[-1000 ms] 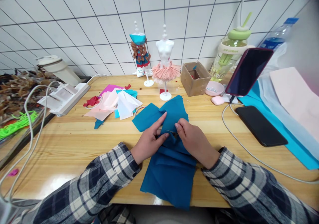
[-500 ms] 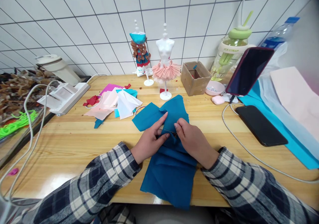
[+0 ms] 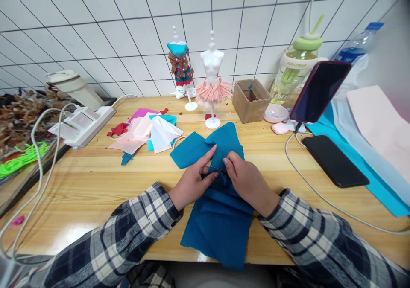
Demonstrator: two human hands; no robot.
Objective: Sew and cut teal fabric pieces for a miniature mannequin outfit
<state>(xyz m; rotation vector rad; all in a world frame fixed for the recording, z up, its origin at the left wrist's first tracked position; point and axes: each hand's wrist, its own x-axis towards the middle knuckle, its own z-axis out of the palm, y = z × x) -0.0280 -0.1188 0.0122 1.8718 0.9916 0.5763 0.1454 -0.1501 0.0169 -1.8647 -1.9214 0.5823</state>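
A sheet of dark blue crepe paper (image 3: 218,228) lies in front of me, with its lower end near the table's front edge and its upper part creased and spread beyond my hands. My left hand (image 3: 195,179) grips the paper, its index finger stretched along it and its thumb bent toward it. Closed in my right hand (image 3: 246,177) is a small pair of scissors (image 3: 218,169); only the thin metal blades show, lying against the paper between my hands. The scissors' handles are mostly hidden by my fingers.
Behind the paper stand a small mannequin (image 3: 212,62) in a pink ruffled skirt and a dressed one (image 3: 179,62). A cardboard box (image 3: 251,104) is beside them. Paper scraps (image 3: 137,130) lie left, a power strip (image 3: 86,126) farther left. Phones (image 3: 335,160) and a cable lie right.
Both hands stay almost in the same place on the blue crepe paper. The blades have shifted very slightly; nothing else visibly differs.
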